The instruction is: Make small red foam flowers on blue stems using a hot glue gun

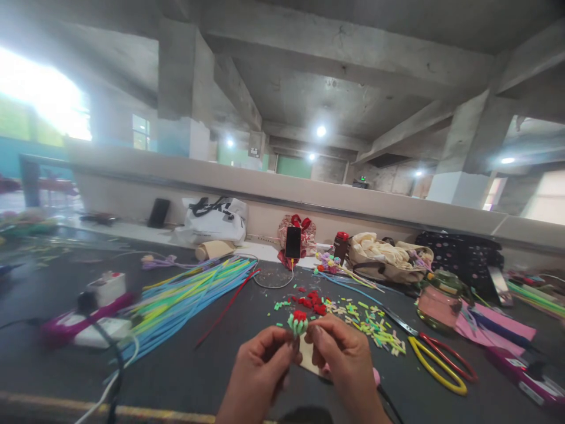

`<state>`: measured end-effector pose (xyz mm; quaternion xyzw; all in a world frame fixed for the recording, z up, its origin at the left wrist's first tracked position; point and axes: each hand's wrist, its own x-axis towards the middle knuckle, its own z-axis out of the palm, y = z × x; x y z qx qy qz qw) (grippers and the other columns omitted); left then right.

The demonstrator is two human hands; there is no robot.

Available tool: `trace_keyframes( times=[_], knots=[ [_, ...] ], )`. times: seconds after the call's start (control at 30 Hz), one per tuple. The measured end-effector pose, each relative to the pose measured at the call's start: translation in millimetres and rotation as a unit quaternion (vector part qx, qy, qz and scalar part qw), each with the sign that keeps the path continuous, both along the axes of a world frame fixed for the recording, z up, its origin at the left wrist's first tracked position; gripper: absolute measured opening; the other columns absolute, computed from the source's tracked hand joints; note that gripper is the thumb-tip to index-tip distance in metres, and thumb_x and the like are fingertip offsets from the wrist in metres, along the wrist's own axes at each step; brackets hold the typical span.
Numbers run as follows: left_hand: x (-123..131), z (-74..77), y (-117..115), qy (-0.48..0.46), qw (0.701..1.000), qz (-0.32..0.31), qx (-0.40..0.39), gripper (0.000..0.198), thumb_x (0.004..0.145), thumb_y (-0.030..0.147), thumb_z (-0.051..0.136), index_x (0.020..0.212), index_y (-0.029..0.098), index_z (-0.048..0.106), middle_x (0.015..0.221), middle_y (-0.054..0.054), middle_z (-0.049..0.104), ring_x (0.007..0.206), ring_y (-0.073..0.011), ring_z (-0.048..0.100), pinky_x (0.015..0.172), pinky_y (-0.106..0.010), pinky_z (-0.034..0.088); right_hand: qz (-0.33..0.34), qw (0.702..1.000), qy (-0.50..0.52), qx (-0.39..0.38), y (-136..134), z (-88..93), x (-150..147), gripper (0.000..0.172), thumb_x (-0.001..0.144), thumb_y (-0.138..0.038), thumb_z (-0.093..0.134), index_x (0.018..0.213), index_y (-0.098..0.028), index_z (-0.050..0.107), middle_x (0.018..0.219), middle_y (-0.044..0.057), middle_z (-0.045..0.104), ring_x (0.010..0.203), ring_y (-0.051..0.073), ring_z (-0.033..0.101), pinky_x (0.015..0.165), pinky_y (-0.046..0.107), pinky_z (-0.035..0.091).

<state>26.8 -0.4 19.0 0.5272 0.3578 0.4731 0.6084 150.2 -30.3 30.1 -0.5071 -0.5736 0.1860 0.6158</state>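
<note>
Both hands meet low in the middle of the view over a dark table. My left hand and my right hand pinch a small craft flower between their fingertips; it has a red top and pale green fringed petals. Just beyond it lie small red pieces and scattered green and yellow cut bits. A tan card lies under my hands.
A fan of long green, yellow and blue pipe cleaners lies at left, beside a white and purple tool. Scissors with red and yellow handles, a glass jar, a propped phone and bags stand farther back.
</note>
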Motion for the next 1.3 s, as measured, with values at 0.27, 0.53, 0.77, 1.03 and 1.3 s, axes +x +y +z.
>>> trace_keyframes(
  times=[0.27, 0.53, 0.77, 1.03, 1.3],
  knots=[
    [0.8, 0.2, 0.0, -0.098, 0.991, -0.050, -0.073, 0.016, 0.066, 0.028, 0.061, 0.061, 0.014, 0.054, 0.049, 0.003, 0.057, 0.030, 0.0005, 0.029, 0.029, -0.010, 0.017, 0.030, 0.995, 0.084, -0.044, 0.9, -4.4, -2.5, 0.024, 0.070, -0.038, 0.058, 0.060, -0.016, 0.054, 0.042, -0.007, 0.043, 0.037, 0.005, 0.038, 0.037, 0.015, 0.030],
    [4.1, -8.8, -0.5, -0.105, 0.991, -0.054, -0.061, 0.018, 0.064, 0.030, 0.064, 0.062, 0.015, 0.056, 0.046, 0.004, 0.054, 0.030, -0.0004, 0.032, 0.030, -0.011, 0.016, 0.046, 0.991, 0.120, -0.045, 8.3, -10.2, -7.4, 0.023, 0.065, -0.035, 0.064, 0.060, -0.014, 0.055, 0.044, -0.006, 0.048, 0.038, 0.005, 0.040, 0.037, 0.015, 0.031],
    [5.6, -17.2, 4.8, -0.132, 0.988, -0.078, -0.031, 0.024, 0.059, 0.036, 0.068, 0.062, 0.014, 0.060, 0.039, 0.007, 0.045, 0.031, -0.0012, 0.025, 0.033, -0.015, 0.016, 0.060, 0.987, 0.135, -0.057, 10.6, -14.9, -5.6, 0.020, 0.065, -0.030, 0.064, 0.059, -0.014, 0.055, 0.047, -0.005, 0.050, 0.041, 0.006, 0.043, 0.039, 0.016, 0.035],
    [3.2, -11.4, 5.8, -0.054, 0.998, -0.035, 0.015, 0.027, 0.056, 0.040, 0.067, 0.061, 0.014, 0.062, 0.043, 0.003, 0.052, 0.033, -0.0023, 0.028, 0.034, -0.015, 0.018, 0.060, 0.989, 0.124, -0.052, 7.6, -9.7, -9.1, 0.021, 0.066, -0.031, 0.064, 0.058, -0.015, 0.054, 0.045, -0.006, 0.050, 0.037, 0.005, 0.042, 0.037, 0.015, 0.032],
    [3.8, -16.4, 6.2, -0.061, 0.998, -0.033, 0.006, 0.023, 0.059, 0.037, 0.066, 0.063, 0.015, 0.062, 0.044, 0.003, 0.053, 0.035, -0.0031, 0.031, 0.035, -0.014, 0.022, 0.007, 0.999, 0.048, 0.002, 15.3, -23.7, -5.6, 0.019, 0.065, -0.032, 0.062, 0.057, -0.016, 0.057, 0.049, -0.003, 0.052, 0.044, 0.009, 0.048, 0.041, 0.017, 0.037]
  ],
)
